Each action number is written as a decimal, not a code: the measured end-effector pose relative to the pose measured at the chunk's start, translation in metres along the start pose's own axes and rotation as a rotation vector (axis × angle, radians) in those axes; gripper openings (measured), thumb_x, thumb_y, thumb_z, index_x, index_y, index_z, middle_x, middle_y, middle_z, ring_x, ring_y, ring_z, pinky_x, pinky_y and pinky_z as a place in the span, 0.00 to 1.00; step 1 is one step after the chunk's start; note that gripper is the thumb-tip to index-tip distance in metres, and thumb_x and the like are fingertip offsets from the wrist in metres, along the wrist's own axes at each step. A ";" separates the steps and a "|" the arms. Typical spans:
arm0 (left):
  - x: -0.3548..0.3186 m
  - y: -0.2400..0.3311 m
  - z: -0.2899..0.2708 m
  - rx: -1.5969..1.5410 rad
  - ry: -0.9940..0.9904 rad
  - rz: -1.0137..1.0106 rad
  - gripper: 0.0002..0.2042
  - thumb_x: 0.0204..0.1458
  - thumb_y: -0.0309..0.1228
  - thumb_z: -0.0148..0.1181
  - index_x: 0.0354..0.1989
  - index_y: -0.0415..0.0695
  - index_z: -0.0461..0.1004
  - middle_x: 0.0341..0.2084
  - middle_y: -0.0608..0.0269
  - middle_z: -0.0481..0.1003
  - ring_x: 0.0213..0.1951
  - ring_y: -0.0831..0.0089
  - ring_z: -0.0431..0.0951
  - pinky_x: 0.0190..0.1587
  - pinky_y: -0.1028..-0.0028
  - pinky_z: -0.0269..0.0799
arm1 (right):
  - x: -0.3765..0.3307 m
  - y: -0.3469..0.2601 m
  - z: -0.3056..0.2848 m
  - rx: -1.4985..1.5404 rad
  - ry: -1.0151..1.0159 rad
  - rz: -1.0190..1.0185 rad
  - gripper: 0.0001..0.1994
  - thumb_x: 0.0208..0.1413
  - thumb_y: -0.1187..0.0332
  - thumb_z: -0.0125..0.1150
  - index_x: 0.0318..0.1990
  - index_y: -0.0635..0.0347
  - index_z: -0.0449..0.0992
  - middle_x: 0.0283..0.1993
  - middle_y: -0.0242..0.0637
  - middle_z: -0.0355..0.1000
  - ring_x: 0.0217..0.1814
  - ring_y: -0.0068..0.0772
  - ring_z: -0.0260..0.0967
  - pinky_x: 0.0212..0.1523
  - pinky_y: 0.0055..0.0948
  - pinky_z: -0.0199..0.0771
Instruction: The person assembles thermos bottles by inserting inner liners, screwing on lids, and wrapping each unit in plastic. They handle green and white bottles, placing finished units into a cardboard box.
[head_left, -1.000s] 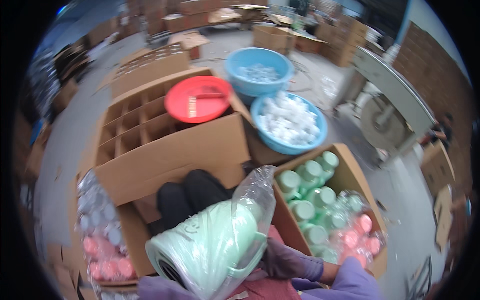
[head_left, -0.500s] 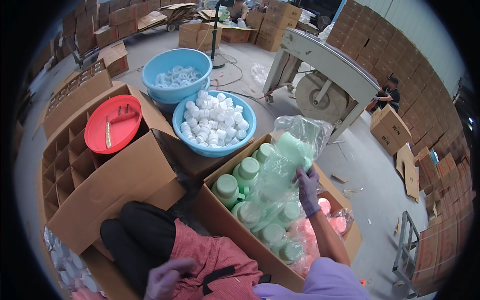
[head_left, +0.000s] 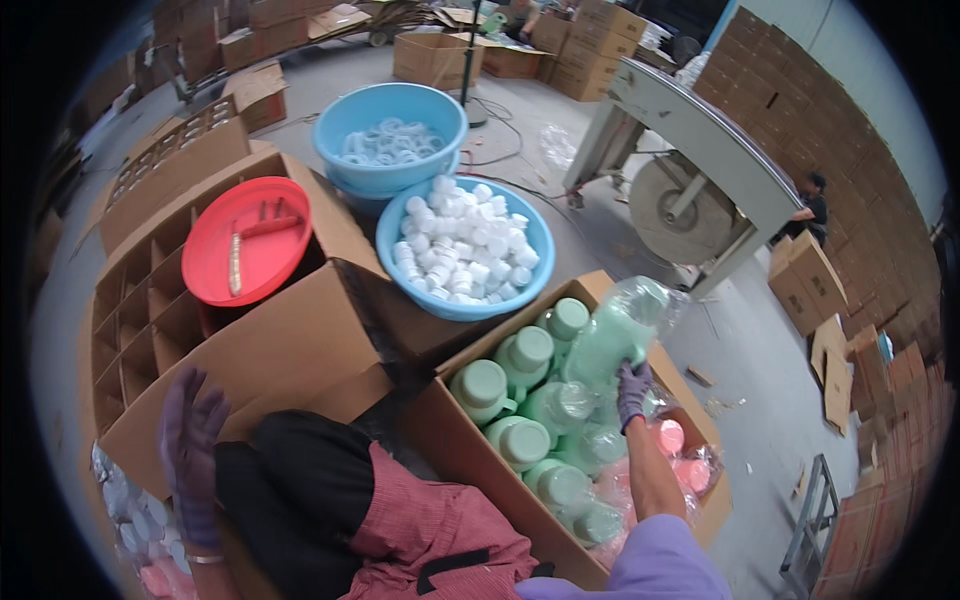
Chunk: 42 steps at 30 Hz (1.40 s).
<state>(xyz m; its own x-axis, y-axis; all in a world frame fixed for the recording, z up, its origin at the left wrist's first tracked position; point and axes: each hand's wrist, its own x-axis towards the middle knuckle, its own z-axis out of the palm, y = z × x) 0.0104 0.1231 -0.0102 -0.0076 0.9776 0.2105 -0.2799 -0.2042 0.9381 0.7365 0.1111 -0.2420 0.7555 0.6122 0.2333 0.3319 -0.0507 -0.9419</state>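
Observation:
My right hand (head_left: 634,390), in a purple glove, is closed on the near end of a pale green plastic jug (head_left: 612,345) in a clear bag. This jug lies tilted over the far right side of an open carton (head_left: 510,487). Inside the carton stand several green jugs with round caps (head_left: 525,350), and pink ones (head_left: 668,436) fill its right end, partly under clear film. My left hand (head_left: 192,440), also gloved, is raised with fingers spread and holds nothing. It is nearest the front flap of a divided carton (head_left: 250,350).
A red basin (head_left: 205,265) with a few slim tools rests on the divided carton. Beyond are a blue basin of white caps (head_left: 545,255) and another with translucent rings (head_left: 330,130). A machine frame (head_left: 730,130) stands far right; a person (head_left: 815,210) is behind it. Bagged items (head_left: 135,520) lie lower left.
My left hand has risen from my lap and moved left, its fingers opening. My right hand has lowered slightly with the bagged jug, and less film covers the other jugs. The whole view has shifted.

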 end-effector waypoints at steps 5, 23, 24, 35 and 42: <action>0.061 -0.022 -0.028 -0.135 -0.062 0.036 0.37 0.60 0.50 0.57 0.71 0.43 0.54 0.65 0.55 0.62 0.58 0.57 0.72 0.62 0.53 0.70 | 0.005 0.059 -0.041 -0.127 0.036 -0.087 0.14 0.61 0.70 0.61 0.53 0.61 0.74 0.45 0.32 0.75 0.45 0.27 0.68 0.49 0.27 0.68; 0.176 0.004 0.033 0.144 0.150 -0.551 0.16 0.57 0.37 0.55 0.47 0.38 0.70 0.31 0.50 0.79 0.27 0.64 0.82 0.31 0.66 0.83 | -0.018 0.035 -0.024 -0.290 -0.022 -0.207 0.11 0.63 0.71 0.60 0.49 0.63 0.71 0.41 0.33 0.71 0.41 0.27 0.66 0.44 0.24 0.68; 0.176 0.002 0.052 0.147 0.110 -0.552 0.15 0.57 0.38 0.56 0.46 0.39 0.70 0.32 0.52 0.79 0.27 0.65 0.82 0.32 0.65 0.84 | -0.025 0.033 -0.015 -0.116 0.023 -0.112 0.11 0.62 0.71 0.60 0.50 0.64 0.72 0.41 0.33 0.71 0.40 0.26 0.65 0.43 0.24 0.68; 0.203 -0.175 0.245 -0.353 -0.052 -0.828 0.25 0.62 0.34 0.48 0.62 0.30 0.53 0.40 0.32 0.76 0.37 0.42 0.81 0.38 0.57 0.85 | -0.053 0.010 -0.002 -0.134 -0.032 0.504 0.12 0.55 0.67 0.59 0.46 0.56 0.72 0.38 0.35 0.73 0.36 0.37 0.71 0.36 0.39 0.76; 0.132 -0.135 0.217 -0.186 -0.378 -0.718 0.26 0.64 0.40 0.55 0.63 0.34 0.62 0.51 0.46 0.71 0.43 0.56 0.80 0.48 0.62 0.81 | -0.027 0.068 -0.012 -1.258 -0.768 0.296 0.23 0.48 0.52 0.61 0.41 0.64 0.82 0.45 0.55 0.78 0.44 0.55 0.78 0.46 0.46 0.76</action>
<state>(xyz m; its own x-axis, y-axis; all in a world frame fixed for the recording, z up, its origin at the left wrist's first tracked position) 0.2554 0.2686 -0.0499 0.5470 0.7766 -0.3125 -0.2477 0.5068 0.8257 0.7454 0.0818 -0.3089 0.5406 0.6919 -0.4786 0.7805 -0.6247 -0.0215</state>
